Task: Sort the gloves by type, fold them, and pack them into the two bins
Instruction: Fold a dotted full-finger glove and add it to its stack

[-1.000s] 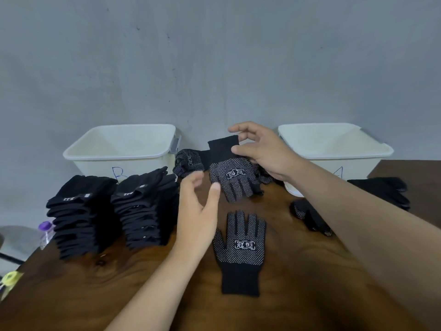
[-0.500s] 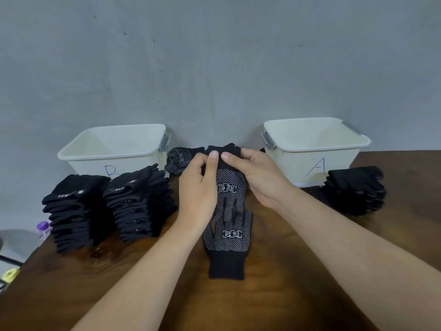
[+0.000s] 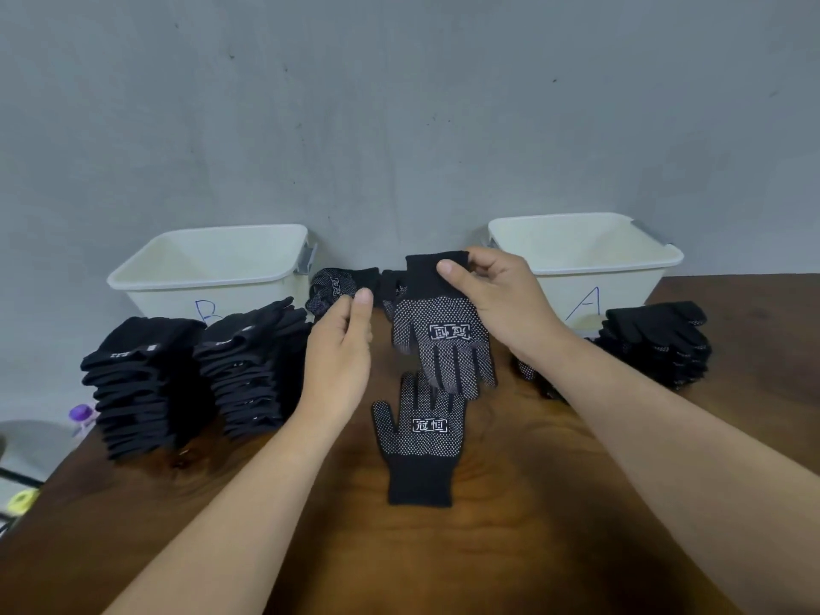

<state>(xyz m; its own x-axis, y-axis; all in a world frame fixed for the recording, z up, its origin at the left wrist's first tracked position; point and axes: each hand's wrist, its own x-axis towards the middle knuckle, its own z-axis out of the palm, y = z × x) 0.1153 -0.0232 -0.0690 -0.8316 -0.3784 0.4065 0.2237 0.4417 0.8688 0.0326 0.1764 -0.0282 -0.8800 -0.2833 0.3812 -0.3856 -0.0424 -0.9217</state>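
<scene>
1. Right hand (image 3: 497,299) pinches the cuff of a dotted glove (image 3: 439,339), thumb on top and fingers curled behind; the glove hangs fingers-down just behind the flat glove (image 3: 419,441), which lies dots-up on the desk (image 3: 532,526)
2. The two gloves' fingertips overlap in view; can't tell if they touch
3. Left hand (image 3: 341,348) is apart from the right, fingers loose and nearly straight, holding nothing; it hovers behind-left of the flat glove, just beside the held one
4. Bin B (image 3: 199,284) is behind-left of the flat glove, bin A (image 3: 621,295) behind-right, with a loose glove heap (image 3: 337,286) straight behind, between the bins
5. Two tall folded stacks (image 3: 133,379) (image 3: 253,366) stand left of the flat glove; a lower dotted stack (image 3: 656,344) sits to the right
6. Handling: the knit is light, floppy and not fragile, and the rubber dots make it grippy rather than slick; the ribbed cuff is the place to hold, and pinching both cuff corners should stop it twisting
7. Judged step: lay the held glove onto the flat glove as a pair, then fold; the free hand is probably needed on the other cuff corner
8. Risk: dots dragging on the knit, fingers bunching, pair misaligned
9. All stacks are outside the bins, so packing is judged not yet done
10. Purple-capped bottle (image 3: 81,415) is far left of the flat glove, off the desk
</scene>
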